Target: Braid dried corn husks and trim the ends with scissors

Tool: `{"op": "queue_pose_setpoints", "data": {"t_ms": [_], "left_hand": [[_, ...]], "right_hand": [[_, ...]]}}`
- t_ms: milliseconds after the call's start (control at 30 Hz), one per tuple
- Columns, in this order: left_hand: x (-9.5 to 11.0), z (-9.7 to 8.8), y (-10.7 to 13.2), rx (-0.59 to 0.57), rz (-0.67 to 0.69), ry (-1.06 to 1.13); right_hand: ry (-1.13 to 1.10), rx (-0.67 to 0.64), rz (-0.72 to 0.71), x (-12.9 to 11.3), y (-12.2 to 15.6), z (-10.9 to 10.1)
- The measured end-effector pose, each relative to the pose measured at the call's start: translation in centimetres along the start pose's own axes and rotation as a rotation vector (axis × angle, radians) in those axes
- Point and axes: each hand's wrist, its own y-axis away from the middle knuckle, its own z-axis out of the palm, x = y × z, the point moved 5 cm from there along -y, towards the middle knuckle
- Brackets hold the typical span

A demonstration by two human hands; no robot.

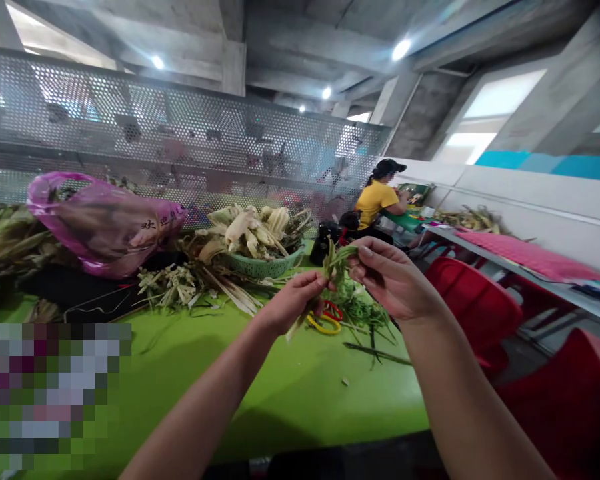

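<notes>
Above the green table [190,380], a small bundle of green and pale corn husk strips [335,263] is held between both hands. My left hand [297,300] pinches its lower part, and a pale end sticks out below the fingers. With thumb and fingers closed, my right hand [387,273] grips the upper right side of the bundle. Just beneath the hands lie scissors with yellow and red handles [324,323], partly hidden. A heap of thin green strips [363,307] spreads behind and beside them.
A green basket [265,267] of dried corn husks stands at the back, beside husk scraps [170,287] and a pink plastic bag [110,227]. Red chairs [473,293] stand to the right. A person in a yellow shirt [375,200] sits at another table. A perforated metal screen [180,133] runs behind.
</notes>
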Motion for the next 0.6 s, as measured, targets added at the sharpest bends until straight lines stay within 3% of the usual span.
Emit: {"op": "queue_pose_setpoints", "data": {"t_ms": [200, 367, 600], "left_hand": [[-1.5, -1.6, 0.7, 0.017, -0.065, -0.024], [-1.9, -2.1, 1.6, -0.004, -0.112, 0.034], [-0.4, -4.6, 3.9, 0.072, -0.113, 0.074]], "right_hand": [[-0.020, -0.010, -0.081, -0.6, -0.8, 0.1], [-0.011, 0.066, -0.121, -1.1, -1.5, -0.2], [-0.027, 0.174, -0.152, 0.2, -2.7, -4.1]]}}
